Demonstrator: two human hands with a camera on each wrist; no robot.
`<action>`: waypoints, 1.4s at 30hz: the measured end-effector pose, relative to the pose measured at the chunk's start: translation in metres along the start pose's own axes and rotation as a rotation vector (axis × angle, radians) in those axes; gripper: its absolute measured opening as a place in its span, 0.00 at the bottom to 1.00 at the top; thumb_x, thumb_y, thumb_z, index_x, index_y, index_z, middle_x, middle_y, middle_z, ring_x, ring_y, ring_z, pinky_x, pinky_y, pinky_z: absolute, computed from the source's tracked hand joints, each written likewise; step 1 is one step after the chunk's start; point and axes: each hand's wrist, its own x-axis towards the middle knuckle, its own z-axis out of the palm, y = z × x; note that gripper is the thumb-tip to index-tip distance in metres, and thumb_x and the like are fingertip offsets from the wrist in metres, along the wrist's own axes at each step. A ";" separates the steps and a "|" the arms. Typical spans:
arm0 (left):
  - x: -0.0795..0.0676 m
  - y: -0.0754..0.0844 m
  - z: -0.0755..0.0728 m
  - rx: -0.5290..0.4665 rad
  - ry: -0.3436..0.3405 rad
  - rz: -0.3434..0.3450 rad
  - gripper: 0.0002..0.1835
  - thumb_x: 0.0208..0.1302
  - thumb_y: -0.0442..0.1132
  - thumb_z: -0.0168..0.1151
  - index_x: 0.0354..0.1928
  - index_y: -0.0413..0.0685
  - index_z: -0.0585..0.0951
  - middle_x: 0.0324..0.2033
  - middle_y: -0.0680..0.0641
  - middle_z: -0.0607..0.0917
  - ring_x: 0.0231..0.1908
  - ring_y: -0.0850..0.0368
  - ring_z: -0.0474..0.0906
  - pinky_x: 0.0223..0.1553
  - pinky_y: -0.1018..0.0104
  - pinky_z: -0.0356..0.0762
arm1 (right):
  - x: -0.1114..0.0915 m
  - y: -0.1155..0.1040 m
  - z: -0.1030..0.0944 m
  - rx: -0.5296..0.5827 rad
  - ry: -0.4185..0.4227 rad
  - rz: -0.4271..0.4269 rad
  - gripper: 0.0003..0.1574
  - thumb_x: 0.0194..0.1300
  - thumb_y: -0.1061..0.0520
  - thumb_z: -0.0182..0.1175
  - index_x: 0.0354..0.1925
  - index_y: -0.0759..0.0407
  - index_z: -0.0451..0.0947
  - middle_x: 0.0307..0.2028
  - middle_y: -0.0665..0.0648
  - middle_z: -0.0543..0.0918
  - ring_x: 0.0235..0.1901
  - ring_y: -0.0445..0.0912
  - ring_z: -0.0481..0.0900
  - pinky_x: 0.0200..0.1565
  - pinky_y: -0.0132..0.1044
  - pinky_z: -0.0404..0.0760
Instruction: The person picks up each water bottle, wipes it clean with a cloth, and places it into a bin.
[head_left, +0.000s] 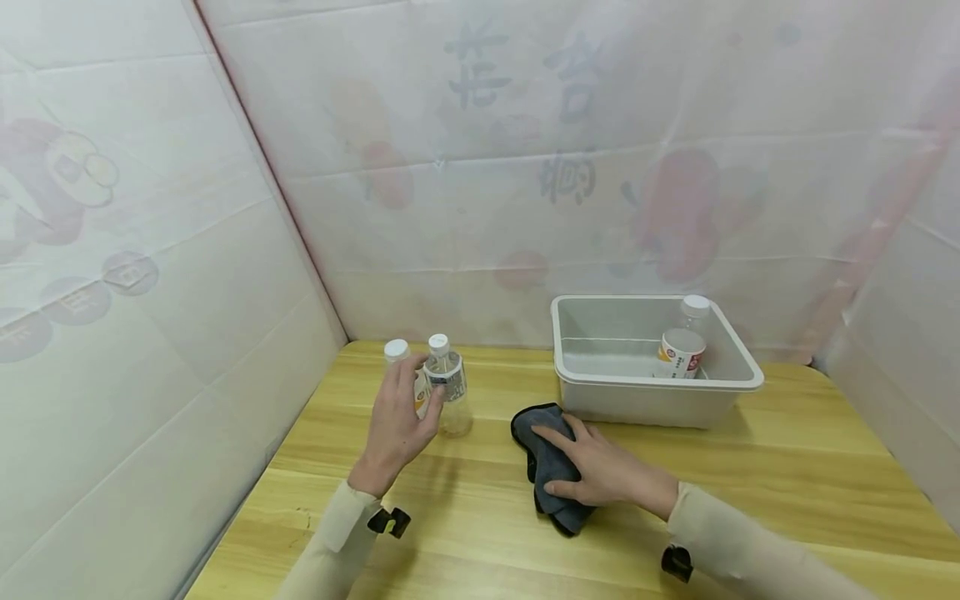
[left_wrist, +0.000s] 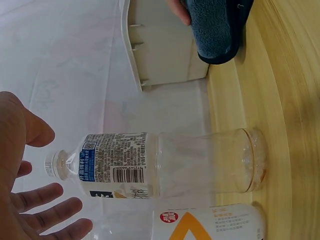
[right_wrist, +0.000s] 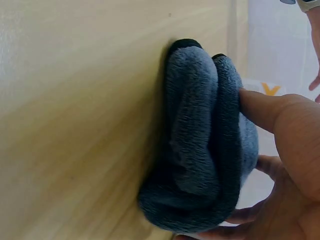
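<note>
The left hand, grip spread, hovers beside a clear plastic bottle, partly hiding a white-labelled bottle. The right hand, some fingertips hidden, pinches a folded grey fleece cloth.

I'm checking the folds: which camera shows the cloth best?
Right wrist: the cloth is close, its folds plain. The head view shows it smaller, partly under the right hand; the left wrist view, only part, cut off above.
</note>
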 end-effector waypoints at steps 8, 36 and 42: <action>-0.010 0.000 0.006 -0.002 -0.027 -0.040 0.26 0.65 0.38 0.68 0.61 0.36 0.74 0.51 0.35 0.81 0.50 0.40 0.82 0.47 0.48 0.83 | 0.004 -0.001 0.017 0.024 -0.017 0.014 0.53 0.60 0.24 0.64 0.78 0.31 0.56 0.76 0.77 0.52 0.69 0.79 0.63 0.56 0.73 0.74; -0.017 -0.005 0.008 0.015 -0.058 -0.080 0.25 0.65 0.39 0.68 0.61 0.39 0.74 0.51 0.36 0.81 0.47 0.41 0.82 0.43 0.54 0.84 | 0.012 -0.003 0.032 -0.021 0.154 0.039 0.49 0.55 0.66 0.64 0.73 0.41 0.66 0.70 0.75 0.65 0.61 0.77 0.72 0.37 0.64 0.81; -0.016 -0.005 0.008 0.016 -0.060 -0.074 0.25 0.66 0.39 0.67 0.61 0.38 0.74 0.52 0.36 0.81 0.47 0.41 0.82 0.43 0.53 0.84 | 0.011 -0.004 0.031 -0.047 0.176 0.051 0.52 0.50 0.78 0.58 0.70 0.44 0.70 0.69 0.76 0.67 0.61 0.76 0.72 0.33 0.59 0.82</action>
